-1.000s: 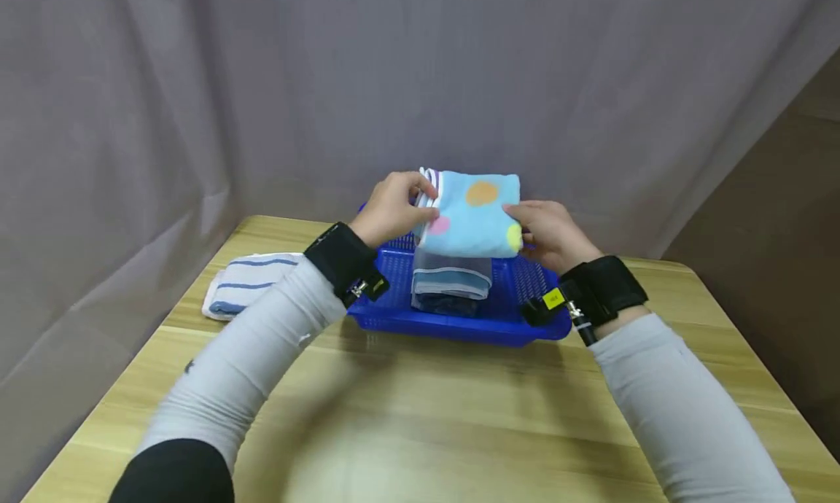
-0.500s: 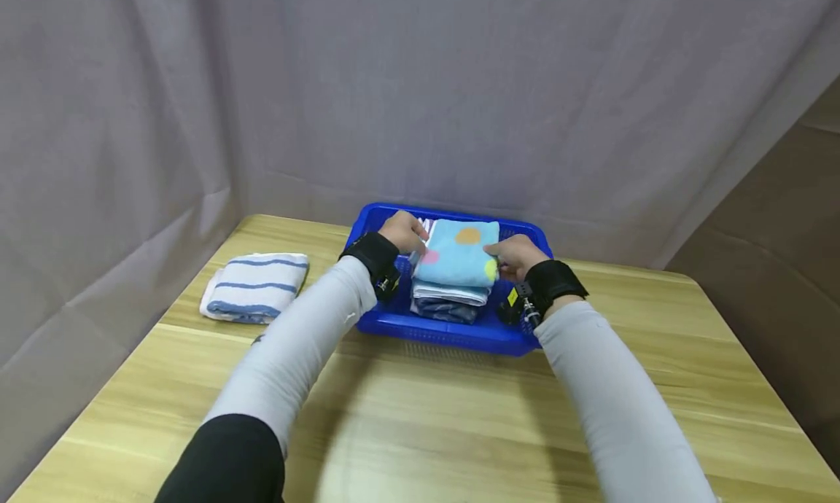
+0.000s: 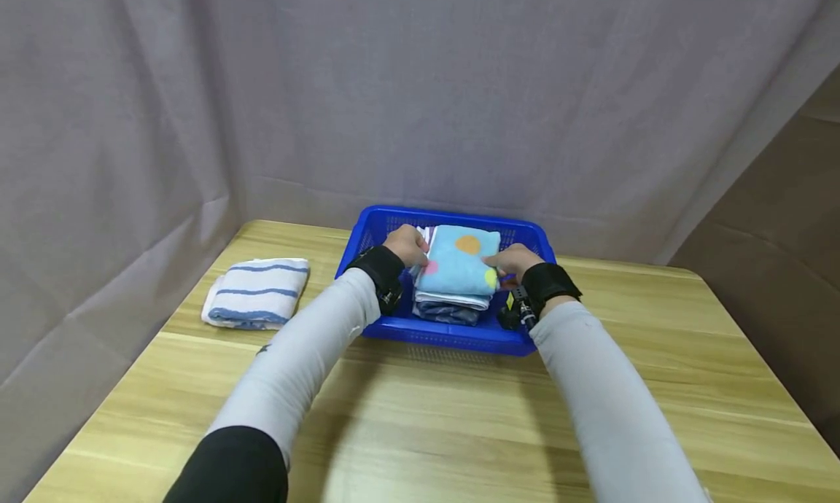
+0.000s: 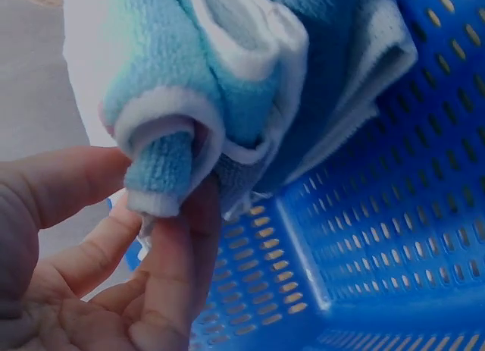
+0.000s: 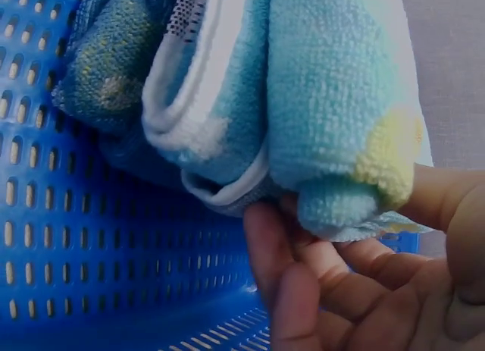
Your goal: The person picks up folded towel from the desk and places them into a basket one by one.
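Observation:
A folded light-blue towel [image 3: 456, 259] with orange, pink and yellow dots lies on top of a stack of folded towels [image 3: 453, 301] inside a blue plastic basket [image 3: 446, 335]. My left hand [image 3: 407, 246] pinches its left edge, thumb above and fingers below, as the left wrist view shows with the hand [image 4: 114, 245] at the rolled fold. On the opposite edge my right hand [image 3: 515, 261] grips the towel by the yellow dot; in the right wrist view the fingers [image 5: 333, 275] reach under the fold. White-edged and darker blue layers show beneath.
A white towel with blue stripes [image 3: 259, 293] lies folded on the wooden table [image 3: 420, 430], left of the basket. Grey curtain [image 3: 459, 109] hangs close behind the table's back edge.
Both hands have lowered the dotted towel from above the basket onto the stack. In the last half second they have hardly shifted, still holding its two sides.

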Motion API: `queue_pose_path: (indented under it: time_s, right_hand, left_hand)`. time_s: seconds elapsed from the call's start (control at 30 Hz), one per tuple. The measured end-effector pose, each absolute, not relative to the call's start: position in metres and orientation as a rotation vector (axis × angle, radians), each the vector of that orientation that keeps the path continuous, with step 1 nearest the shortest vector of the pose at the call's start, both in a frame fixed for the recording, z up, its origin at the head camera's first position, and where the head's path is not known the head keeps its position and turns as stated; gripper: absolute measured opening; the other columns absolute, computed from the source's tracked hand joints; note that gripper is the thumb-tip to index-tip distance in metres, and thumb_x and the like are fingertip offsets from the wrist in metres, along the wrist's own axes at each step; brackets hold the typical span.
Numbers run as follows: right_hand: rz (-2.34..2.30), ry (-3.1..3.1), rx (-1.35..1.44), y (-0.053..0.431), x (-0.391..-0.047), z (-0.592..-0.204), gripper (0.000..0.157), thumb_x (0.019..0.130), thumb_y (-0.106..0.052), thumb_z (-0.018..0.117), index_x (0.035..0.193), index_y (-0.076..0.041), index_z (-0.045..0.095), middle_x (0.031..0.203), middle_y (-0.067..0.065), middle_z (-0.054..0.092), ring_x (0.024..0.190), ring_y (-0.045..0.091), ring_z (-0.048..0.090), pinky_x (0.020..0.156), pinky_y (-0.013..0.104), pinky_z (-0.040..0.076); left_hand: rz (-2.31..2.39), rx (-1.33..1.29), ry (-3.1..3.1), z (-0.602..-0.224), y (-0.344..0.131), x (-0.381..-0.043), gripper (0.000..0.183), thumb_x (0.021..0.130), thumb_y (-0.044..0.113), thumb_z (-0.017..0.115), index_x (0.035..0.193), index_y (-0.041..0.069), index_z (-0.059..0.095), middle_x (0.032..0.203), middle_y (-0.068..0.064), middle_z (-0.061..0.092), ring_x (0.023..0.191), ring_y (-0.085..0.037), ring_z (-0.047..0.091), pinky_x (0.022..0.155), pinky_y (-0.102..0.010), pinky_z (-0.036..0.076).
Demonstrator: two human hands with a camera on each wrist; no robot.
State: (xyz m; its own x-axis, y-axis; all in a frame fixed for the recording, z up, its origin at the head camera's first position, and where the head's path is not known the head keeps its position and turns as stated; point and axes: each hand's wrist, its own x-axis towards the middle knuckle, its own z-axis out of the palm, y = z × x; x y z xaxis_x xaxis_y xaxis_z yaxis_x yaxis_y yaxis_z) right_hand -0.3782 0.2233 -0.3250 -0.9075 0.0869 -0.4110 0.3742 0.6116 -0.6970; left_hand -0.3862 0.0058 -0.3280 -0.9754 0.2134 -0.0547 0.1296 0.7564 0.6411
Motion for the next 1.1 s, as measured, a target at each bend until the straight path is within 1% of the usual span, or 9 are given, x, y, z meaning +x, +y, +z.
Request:
queue_pose_path:
  time_s: [0.13,0.2,0.3,0.4,0.47,0.67,0.73,0.9,1.1]
  right_hand:
    - [-1.201,2.556,0.336,0.229,-0.376,-0.320,0.032,0.100,-0.028,0.057,0.115,-0.001,0.053,0.092,0.007,0.045,0.068,0.015,0.053,0.068,0.027,0.052]
    - [-1.221,2.590,0.290,0.231,-0.372,-0.314,0.031,0.100,-0.028,0.058,0.112,0.000,0.056,0.093,0.008,0.050,0.060,0.012,0.053,0.062,0.025,0.051]
    - [-1.235,2.648,0.232,0.231,-0.363,-0.305,0.040,0.101,-0.028,0.056,0.123,0.005,0.056,0.104,0.016,0.058,0.059,0.010,0.056,0.059,0.022,0.052]
    - [-1.223,2.701,0.163,0.232,-0.350,-0.289,0.050,0.103,-0.028,0.052,0.137,0.008,0.047,0.120,0.023,0.057,0.072,0.014,0.062,0.065,0.022,0.053]
    - [-1.191,2.739,0.106,0.233,-0.340,-0.275,0.051,0.104,-0.028,0.049,0.140,0.006,0.044,0.125,0.024,0.056,0.080,0.016,0.062,0.068,0.022,0.051]
    - [-1.131,2.834,-0.133,0.236,-0.300,-0.242,0.047,0.104,-0.031,0.048,0.138,0.002,0.047,0.125,0.023,0.059,0.090,0.021,0.063,0.085,0.038,0.049]
    - [-1.118,2.870,-0.203,0.237,-0.284,-0.243,0.044,0.104,-0.030,0.050,0.135,0.001,0.051,0.121,0.022,0.061,0.094,0.026,0.063,0.086,0.040,0.049]
    - [-1.072,2.977,-0.318,0.239,-0.248,-0.264,0.037,0.102,-0.028,0.055,0.127,-0.001,0.060,0.114,0.019,0.065,0.101,0.031,0.061,0.079,0.036,0.049]
    - [-1.043,3.083,-0.396,0.245,-0.225,-0.291,0.031,0.101,-0.022,0.056,0.123,0.000,0.062,0.116,0.020,0.069,0.108,0.035,0.063,0.089,0.050,0.051]
  left_hand:
    - [1.023,0.325,2.842,-0.323,0.005,-0.391,0.023,0.082,0.008,0.075,0.103,0.000,0.071,0.094,-0.006,0.063,0.076,-0.015,0.051,0.062,-0.022,0.041]
    - [1.026,0.349,2.836,-0.318,0.002,-0.391,0.023,0.085,0.011,0.073,0.105,0.000,0.070,0.097,-0.008,0.064,0.074,-0.015,0.050,0.061,-0.022,0.041]
    - [1.006,0.391,2.857,-0.307,-0.008,-0.381,0.026,0.088,0.017,0.068,0.110,0.002,0.069,0.109,-0.010,0.067,0.083,-0.017,0.055,0.071,-0.027,0.047]
    - [1.015,0.463,2.875,-0.288,-0.021,-0.358,0.030,0.092,0.022,0.064,0.115,0.003,0.067,0.119,-0.014,0.066,0.100,-0.023,0.061,0.086,-0.035,0.051]
    - [1.047,0.520,2.880,-0.273,-0.031,-0.339,0.030,0.094,0.026,0.063,0.116,0.006,0.065,0.120,-0.014,0.067,0.108,-0.027,0.062,0.091,-0.040,0.051]
    - [1.112,0.799,2.940,-0.243,-0.057,-0.276,0.025,0.096,0.024,0.063,0.114,0.007,0.067,0.111,-0.010,0.071,0.097,-0.025,0.066,0.085,-0.040,0.053]
    - [1.121,0.862,2.951,-0.245,-0.065,-0.254,0.021,0.096,0.023,0.064,0.111,0.008,0.067,0.108,-0.007,0.071,0.092,-0.022,0.066,0.081,-0.038,0.054]
    - [1.159,0.907,2.925,-0.272,-0.084,-0.207,0.013,0.095,0.021,0.066,0.105,0.013,0.068,0.103,0.001,0.071,0.088,-0.013,0.066,0.077,-0.032,0.055]
    - [1.158,0.847,2.960,-0.324,-0.084,-0.186,0.009,0.093,0.019,0.068,0.102,0.017,0.069,0.101,0.003,0.072,0.088,-0.011,0.066,0.079,-0.029,0.054]
